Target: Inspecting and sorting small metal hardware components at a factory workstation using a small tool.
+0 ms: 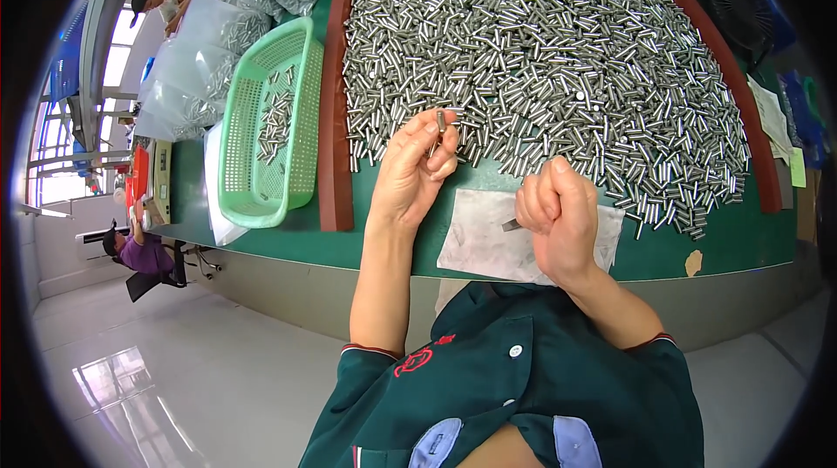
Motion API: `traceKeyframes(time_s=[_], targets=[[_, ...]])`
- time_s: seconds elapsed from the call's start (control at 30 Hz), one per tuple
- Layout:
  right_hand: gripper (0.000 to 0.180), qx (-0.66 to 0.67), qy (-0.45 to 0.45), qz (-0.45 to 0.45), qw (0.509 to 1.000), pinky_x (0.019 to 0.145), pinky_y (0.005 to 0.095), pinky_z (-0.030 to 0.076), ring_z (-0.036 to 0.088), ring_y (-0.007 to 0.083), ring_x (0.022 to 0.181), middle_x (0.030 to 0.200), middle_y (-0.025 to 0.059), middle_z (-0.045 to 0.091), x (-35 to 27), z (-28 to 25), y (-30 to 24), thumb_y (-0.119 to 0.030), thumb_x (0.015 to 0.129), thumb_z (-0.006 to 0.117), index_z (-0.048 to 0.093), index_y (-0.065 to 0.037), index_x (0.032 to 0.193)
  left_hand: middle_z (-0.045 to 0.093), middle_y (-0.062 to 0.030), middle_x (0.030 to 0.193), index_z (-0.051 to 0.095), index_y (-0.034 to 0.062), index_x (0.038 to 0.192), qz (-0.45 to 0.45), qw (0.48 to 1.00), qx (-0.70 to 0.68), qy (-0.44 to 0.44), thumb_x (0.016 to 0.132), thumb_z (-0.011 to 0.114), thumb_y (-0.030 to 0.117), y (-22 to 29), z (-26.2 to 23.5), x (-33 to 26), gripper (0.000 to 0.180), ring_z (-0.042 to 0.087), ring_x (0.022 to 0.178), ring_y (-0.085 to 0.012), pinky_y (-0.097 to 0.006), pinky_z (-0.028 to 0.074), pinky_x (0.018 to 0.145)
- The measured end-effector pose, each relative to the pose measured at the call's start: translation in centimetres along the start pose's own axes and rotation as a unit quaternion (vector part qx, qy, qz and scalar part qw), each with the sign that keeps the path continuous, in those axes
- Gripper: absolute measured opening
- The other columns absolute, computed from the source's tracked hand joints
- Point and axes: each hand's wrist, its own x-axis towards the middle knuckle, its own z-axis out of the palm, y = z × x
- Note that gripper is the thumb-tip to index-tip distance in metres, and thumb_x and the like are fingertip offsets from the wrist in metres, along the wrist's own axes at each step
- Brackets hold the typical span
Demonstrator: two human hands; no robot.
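In the head view, the metal pin (pixel 440 122) sits at the fingertips of the left hand (pixel 408 167), pinched between thumb and fingers, with its long axis running roughly away from the wearer, more or less in line with the left forearm; the left is plainly the nearer hand to it, and the right hand (pixel 567 220) is apart from it, to the right and closer to the body. The right hand is curled, knuckles up, over a pale stained cloth (pixel 471 237); a small dark grey piece (pixel 511 226) shows just below its fingers, but whether those fingers grip it or it lies on the cloth I cannot tell. The broad heap of loose pins (pixel 540 41) begins right beyond the left fingertips and spreads forward and to the right across the green tabletop (pixel 745 246), its pins pointing every which way. A brown rail (pixel 336 137) bounds the heap at its left, and past that rail, left of the left hand and well apart from it, stands a green basket (pixel 302 132) with a few more pins inside
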Motion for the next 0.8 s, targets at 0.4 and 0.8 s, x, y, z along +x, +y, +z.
traceKeyframes(time_s=[0.4, 0.8], targets=[[0.041, 0.004, 0.015, 0.002, 1.0, 0.038, 0.0235, 0.016, 0.016, 0.0076, 0.039, 0.042, -0.0014, 0.024, 0.3, 0.1, -0.1, -0.024, 0.09, 0.029, 0.027, -0.011, 0.051, 0.049, 0.0026, 0.063, 0.059, -0.0017, 0.083, 0.053, 0.877, 0.474, 0.059, 0.076, 0.056, 0.003, -1.6, 2.5, -4.1, 0.009, 0.042, 0.057, -0.003, -0.017, 0.035, 0.052], [0.041, -0.006, 0.009, 0.0, 1.0, 0.038, 0.0229, 0.017, 0.017, 0.0069, 0.039, 0.042, -0.0015, 0.025, 0.1, 0.0, 0.1, -0.024, 0.09, 0.029, 0.028, -0.011, 0.052, 0.052, 0.0048, 0.066, 0.061, -0.0017, 0.085, 0.066, 0.892, 0.439, 0.088, 0.08, 0.054, 0.006, -3.2, 2.0, -6.2, 0.011, 0.033, 0.053, -0.0006, -0.015, 0.024, 0.047]])
